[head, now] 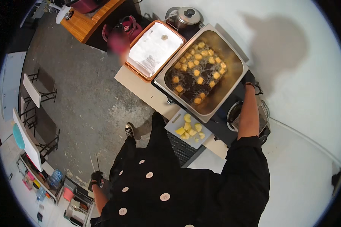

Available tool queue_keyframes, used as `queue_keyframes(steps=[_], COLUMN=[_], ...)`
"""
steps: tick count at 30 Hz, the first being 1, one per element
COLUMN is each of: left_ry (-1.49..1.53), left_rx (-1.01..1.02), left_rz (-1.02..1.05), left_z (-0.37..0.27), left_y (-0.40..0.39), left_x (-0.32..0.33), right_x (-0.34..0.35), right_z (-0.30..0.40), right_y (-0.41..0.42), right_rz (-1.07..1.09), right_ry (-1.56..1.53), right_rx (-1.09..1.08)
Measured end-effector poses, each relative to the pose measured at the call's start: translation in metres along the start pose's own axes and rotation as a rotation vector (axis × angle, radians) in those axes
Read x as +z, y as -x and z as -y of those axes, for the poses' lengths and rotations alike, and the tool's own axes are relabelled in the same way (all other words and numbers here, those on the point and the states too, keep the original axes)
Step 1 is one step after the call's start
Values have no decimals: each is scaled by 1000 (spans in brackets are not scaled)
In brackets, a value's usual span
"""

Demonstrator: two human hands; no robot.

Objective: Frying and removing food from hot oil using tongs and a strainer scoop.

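A deep stainless steel pan (234, 93) holds dark bubbling oil with several golden fried cubes (198, 56). At the pan's right outer edge is my right hand (248, 78), in a black glove; its fingers are partly hidden, and I cannot tell whether they grip the rim. My left hand (97, 178), also gloved in black, hangs low beside my body. It holds thin metal tongs (95, 163) whose two arms point away from me. Nearer me than the pan, a white cutting board (174, 124) bears pale yellow cut pieces (187, 129).
Left of the pan is a copper-coloured tray (146, 78) lined with white paper (156, 45). A lidded steel pot (188, 17) stands behind. A wire basket (262, 113) lies by a burner (234, 113) under my right forearm. A pink gas cylinder (134, 31) and folding tables (32, 89) stand left.
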State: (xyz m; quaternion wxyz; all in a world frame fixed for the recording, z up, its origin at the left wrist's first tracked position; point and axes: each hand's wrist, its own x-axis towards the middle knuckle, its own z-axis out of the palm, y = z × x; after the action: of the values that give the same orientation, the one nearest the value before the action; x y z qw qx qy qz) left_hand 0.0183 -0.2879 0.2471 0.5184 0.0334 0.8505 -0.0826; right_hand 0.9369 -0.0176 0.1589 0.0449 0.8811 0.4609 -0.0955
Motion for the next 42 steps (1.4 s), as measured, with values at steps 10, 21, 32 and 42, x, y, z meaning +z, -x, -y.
queue_keyframes(steps=[10, 21, 32, 42], left_ry=[52, -328, -394, -814], left_rx=[-146, 130, 442, 669], left_rz=[-74, -14, 116, 365], left_z=[36, -49, -217, -431], left_y=[26, 17, -59, -105], left_x=[-7, -32, -35, -22], right_x=[38, -3, -134, 11], right_z=[-32, -32, -4, 127], right_y=[-47, -38, 203, 690], right_rz=[84, 75, -318, -136], right_ry=[-38, 151, -190, 10], right_rx=[-65, -138, 616, 921])
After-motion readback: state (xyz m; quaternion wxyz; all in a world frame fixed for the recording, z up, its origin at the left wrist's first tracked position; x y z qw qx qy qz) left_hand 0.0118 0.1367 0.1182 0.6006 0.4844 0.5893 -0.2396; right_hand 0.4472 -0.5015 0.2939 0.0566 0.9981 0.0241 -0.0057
